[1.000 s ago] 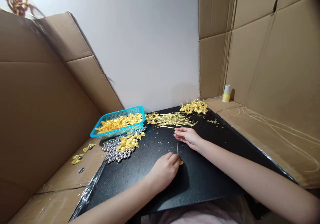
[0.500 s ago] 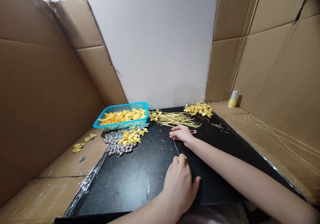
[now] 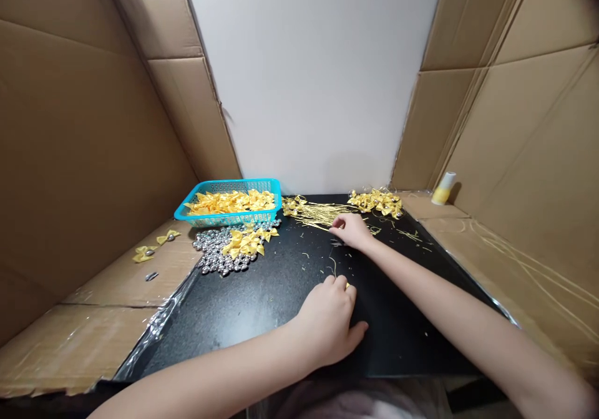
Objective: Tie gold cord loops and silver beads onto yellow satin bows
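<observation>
My left hand [image 3: 330, 319] rests low on the black table, its fingers closed over a yellow ribbon bow [image 3: 347, 286]. Only a sliver of the bow shows. A thin gold strand [image 3: 334, 264] curls up loose from these fingers. Farther forward, my right hand [image 3: 352, 231] has its fingers curled together close to the near ends of a pile of gold strands [image 3: 322, 212]. Dark blades of small thread snips [image 3: 336, 242] stick out just beneath it, and their handle is hidden. Whether the fingers grip the snips or a strand is not visible.
At the back left, a turquoise basket [image 3: 229, 219] holds yellow bows. Before it lie silver beads [image 3: 218, 254] with several bows on top. Beaded bows [image 3: 377, 202] are heaped at the back right. A white-yellow spool [image 3: 443, 188] stands near the cardboard wall [image 3: 528, 126].
My right hand has let go of the strand, which has gone from taut to slack, and moved slightly forward. The pink handle is now covered; dark blades show. The view has shifted.
</observation>
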`<action>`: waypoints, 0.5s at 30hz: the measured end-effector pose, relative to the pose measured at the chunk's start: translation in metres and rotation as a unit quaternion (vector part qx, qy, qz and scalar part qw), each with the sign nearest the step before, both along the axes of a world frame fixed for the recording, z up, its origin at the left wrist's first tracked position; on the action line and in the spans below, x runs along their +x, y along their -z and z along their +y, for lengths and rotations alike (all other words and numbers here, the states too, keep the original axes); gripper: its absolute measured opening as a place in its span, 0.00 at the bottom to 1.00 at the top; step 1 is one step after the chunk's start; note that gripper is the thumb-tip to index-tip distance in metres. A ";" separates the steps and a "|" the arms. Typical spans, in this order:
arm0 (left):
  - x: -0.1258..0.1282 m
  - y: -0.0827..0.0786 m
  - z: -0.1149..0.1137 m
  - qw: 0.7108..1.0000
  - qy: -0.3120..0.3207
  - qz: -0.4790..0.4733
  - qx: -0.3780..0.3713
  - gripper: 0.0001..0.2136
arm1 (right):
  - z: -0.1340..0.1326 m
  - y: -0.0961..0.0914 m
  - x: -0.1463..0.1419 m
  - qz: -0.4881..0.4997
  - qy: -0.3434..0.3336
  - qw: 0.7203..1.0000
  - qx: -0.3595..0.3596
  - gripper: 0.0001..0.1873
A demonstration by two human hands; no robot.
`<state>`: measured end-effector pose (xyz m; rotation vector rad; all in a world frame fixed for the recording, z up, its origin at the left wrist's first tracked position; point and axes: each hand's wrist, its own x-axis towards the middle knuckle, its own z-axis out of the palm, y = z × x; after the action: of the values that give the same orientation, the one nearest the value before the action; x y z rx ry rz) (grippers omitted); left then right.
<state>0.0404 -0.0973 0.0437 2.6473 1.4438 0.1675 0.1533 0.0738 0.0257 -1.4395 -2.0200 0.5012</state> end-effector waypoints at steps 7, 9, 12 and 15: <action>-0.016 -0.014 0.006 0.996 0.046 -0.071 0.013 0.13 | 0.017 -0.017 0.009 -0.221 -0.050 0.974 -0.011 0.03; -0.025 -0.017 0.019 0.996 0.044 -0.069 0.033 0.11 | 0.017 -0.019 0.003 -0.279 -0.060 0.958 -0.017 0.06; -0.043 -0.015 0.052 0.995 -0.005 -0.063 0.076 0.10 | 0.016 -0.022 -0.008 -0.353 -0.070 0.933 -0.014 0.13; -0.065 -0.004 0.089 0.986 -0.070 -0.055 0.145 0.08 | 0.013 -0.021 -0.012 -0.402 -0.078 0.912 0.014 0.16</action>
<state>-0.0242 -0.0086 0.0474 2.6993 1.6807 0.5685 0.1412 0.0864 0.0464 -1.6348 -2.7724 -0.1063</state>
